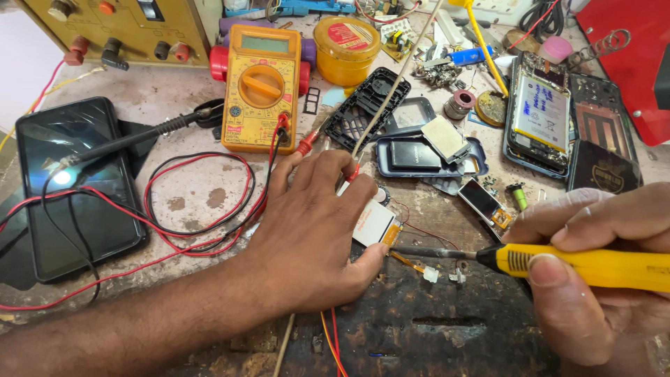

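Two hands work a small screen module [372, 222]: the left hand [314, 230] presses it flat to the surface [433, 328], the right hand [600, 279] grips a yellow soldering iron [558, 262]. White-faced, it has an orange ribbon where the tip touches.

Bright, even daylight across the desk [209, 188]; shadows soft and short under the hands. White glare spot on the dark phone [61, 177] screen at left. Centre sharp. Wide-angle bending at edges; far top clutter slightly soft.
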